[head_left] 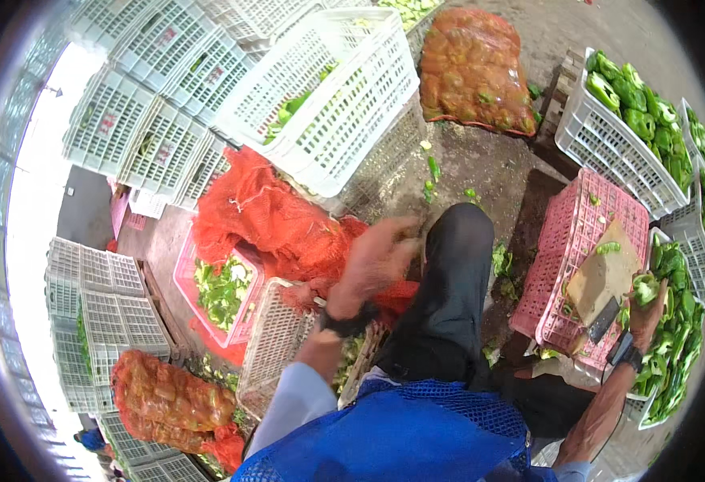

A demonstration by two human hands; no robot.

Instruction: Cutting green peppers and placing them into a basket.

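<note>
My right hand (645,320) pinches a glossy, green, rounded bell pepper (645,287) at its twelve o'clock, a flat tan board (597,281) near at ten, my farther, blurred left hand (378,255) unreadable.

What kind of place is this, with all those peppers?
Probably a vegetable sorting or packing place: there are tall stacks of plastic crates, a crate heaped with green peppers, and a bulging net sack.
</note>
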